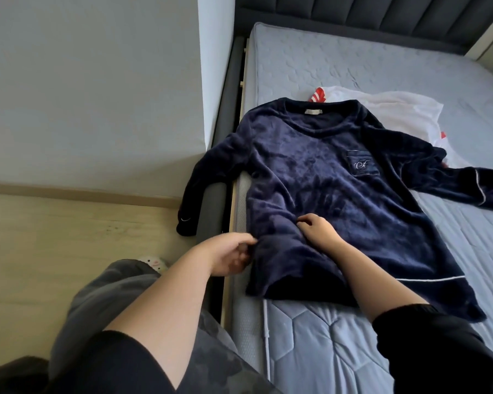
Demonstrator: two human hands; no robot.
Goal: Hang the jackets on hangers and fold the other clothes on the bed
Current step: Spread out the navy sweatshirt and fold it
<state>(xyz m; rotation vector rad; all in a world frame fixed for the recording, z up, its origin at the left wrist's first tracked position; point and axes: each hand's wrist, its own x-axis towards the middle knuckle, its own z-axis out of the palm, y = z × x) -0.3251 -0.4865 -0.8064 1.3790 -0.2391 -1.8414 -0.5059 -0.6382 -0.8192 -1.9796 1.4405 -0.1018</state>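
Note:
A navy velvet long-sleeved top (325,180) lies face up on the bed (339,61), collar toward the headboard, with a chest pocket bearing a stitched letter. Its left sleeve hangs over the bed's side rail; its right sleeve stretches out to the right. My left hand (229,253) pinches the top's lower left side edge at the mattress edge. My right hand (316,227) rests with curled fingers on the fabric just beside it, gripping a fold. A white garment with red marks (396,109) lies partly under the top near the collar.
The grey padded headboard (382,12) runs across the back. A grey wall (91,81) and pale wooden floor (54,237) lie left of the bed. My grey trouser leg (103,294) and a patterned slipper (154,263) are at the bedside.

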